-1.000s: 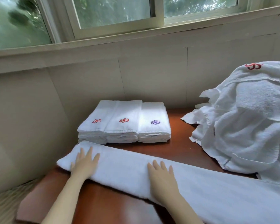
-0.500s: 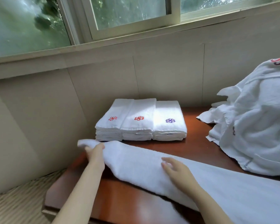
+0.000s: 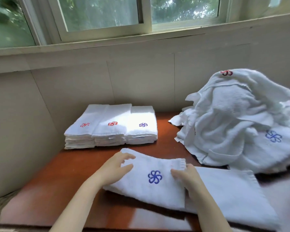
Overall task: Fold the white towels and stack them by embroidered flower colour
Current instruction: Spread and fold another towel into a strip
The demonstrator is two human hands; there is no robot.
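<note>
A white towel (image 3: 157, 190) with a blue flower (image 3: 154, 177) lies across the front of the wooden table (image 3: 57, 181), its left end folded over to the right. My left hand (image 3: 114, 168) rests on the folded left edge with its fingers slightly bent. My right hand (image 3: 189, 178) pinches the hemmed edge of the flap, thumb on top. At the back stand three folded stacks: two with red flowers (image 3: 84, 125) (image 3: 112, 123) and one with a purple-blue flower (image 3: 143, 125).
A big heap of unfolded white towels (image 3: 233, 123) fills the right side of the table, showing a red flower on top and a blue one lower right. A wall panel and a window sill run behind the table.
The towel's left end has been folded over to the right, so the blue flower now faces up. Both hands have moved onto that flap. The view has shifted left.
</note>
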